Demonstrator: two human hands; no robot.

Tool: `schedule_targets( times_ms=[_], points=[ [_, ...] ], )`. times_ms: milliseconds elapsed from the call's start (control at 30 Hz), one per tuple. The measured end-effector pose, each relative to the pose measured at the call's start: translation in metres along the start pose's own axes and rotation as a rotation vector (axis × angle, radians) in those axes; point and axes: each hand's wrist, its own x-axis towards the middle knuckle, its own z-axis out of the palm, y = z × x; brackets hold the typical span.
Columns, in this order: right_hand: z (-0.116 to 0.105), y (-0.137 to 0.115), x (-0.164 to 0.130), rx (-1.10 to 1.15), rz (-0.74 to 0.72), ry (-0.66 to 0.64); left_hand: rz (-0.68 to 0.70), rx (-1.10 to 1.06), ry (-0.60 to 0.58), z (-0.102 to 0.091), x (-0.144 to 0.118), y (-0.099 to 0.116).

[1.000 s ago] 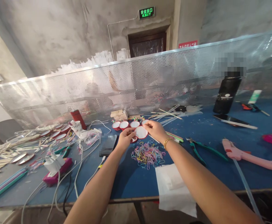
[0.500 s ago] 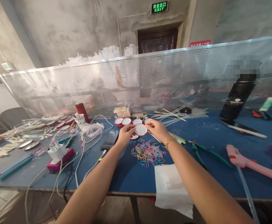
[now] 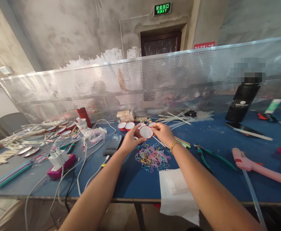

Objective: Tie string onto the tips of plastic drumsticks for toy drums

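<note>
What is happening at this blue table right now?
A person holds a small white disc with a red rim between both hands, the left hand and the right hand, just above the table. A heap of coloured rubber bands lies right below it. More red-rimmed discs sit behind, and green pliers and a pink glue gun lie to the right.

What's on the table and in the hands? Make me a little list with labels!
left hand: left hand pinches the disc's left edge
right hand: right hand pinches the disc's right edge
disc: round white disc with red rim, held above the table
under hands: pile of coloured rubber bands
behind hands: more red-rimmed discs
right side: green pliers, pink glue gun, black bottle
front edge: white cloth
table: blue table
</note>
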Motion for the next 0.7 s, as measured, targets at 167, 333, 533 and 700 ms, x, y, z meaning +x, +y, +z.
schedule_targets(
  times_ms=[167, 333, 533, 700],
  points=[
    [0.001, -0.003, -0.001, -0.026, -0.017, -0.023, 0.022, 0.109, -0.024, -0.002, -0.001, 0.001],
    [-0.001, -0.006, -0.002, -0.098, -0.056, -0.011, 0.008, 0.113, -0.045, -0.002, -0.001, -0.005],
    [-0.001, -0.004, -0.001, -0.133, -0.062, -0.016, 0.002, 0.124, -0.059, -0.003, 0.0, -0.01],
    [-0.001, -0.003, 0.0, -0.124, -0.065, -0.022, 0.008, 0.117, -0.044, -0.001, 0.0, -0.009]
  ],
)
